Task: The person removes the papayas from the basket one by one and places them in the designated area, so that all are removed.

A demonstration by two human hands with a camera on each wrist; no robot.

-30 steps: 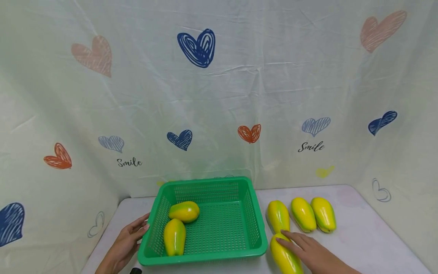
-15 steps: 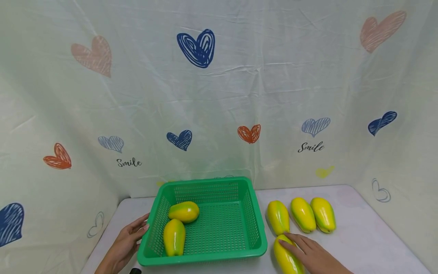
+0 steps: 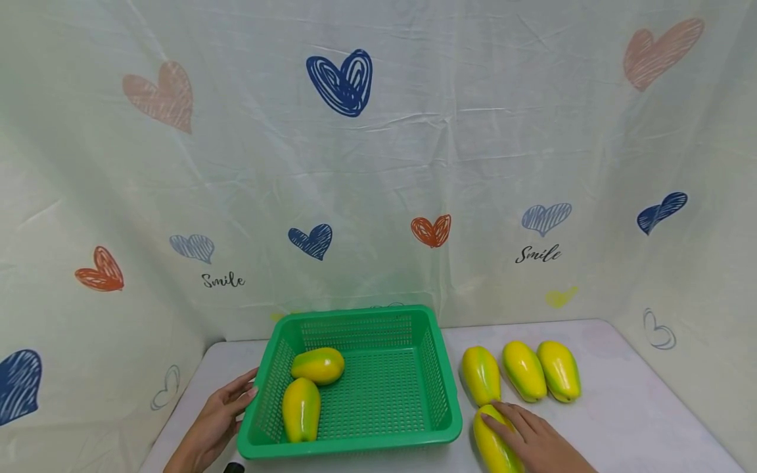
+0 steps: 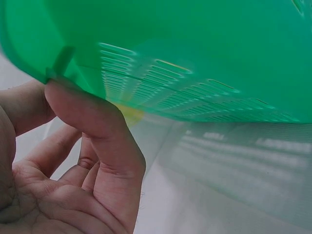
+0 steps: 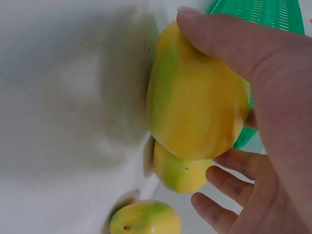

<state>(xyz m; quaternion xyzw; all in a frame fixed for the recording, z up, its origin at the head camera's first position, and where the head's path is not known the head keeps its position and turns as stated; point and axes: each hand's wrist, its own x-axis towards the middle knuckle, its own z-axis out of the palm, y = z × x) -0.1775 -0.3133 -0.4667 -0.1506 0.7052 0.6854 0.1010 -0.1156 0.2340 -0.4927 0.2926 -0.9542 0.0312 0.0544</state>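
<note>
A green plastic basket (image 3: 349,447) stands on the table, with one papaya (image 3: 318,366) lying sideways in it and another papaya (image 3: 301,410) in front of that, both at its left. My left hand (image 3: 214,420) holds the basket's left rim; in the left wrist view, thumb (image 4: 92,109) and index finger meet at the rim's edge. Right of the basket, my right hand (image 3: 541,437) grips a yellow-green papaya (image 3: 493,443) on the table. The right wrist view shows the thumb (image 5: 219,36) across this papaya (image 5: 195,102), with several fingers spread beyond it.
Directly behind the gripped papaya lies another papaya (image 3: 481,374). Two more papayas, one left (image 3: 524,371) and one right (image 3: 558,370), lie side by side farther right. A dark object (image 3: 234,468) shows at the bottom edge. A heart-print curtain (image 3: 378,164) hangs behind the table (image 3: 621,407).
The right hand and its papaya have shifted slightly to the right over the table. The left hand, the basket and the other papayas stay in place.
</note>
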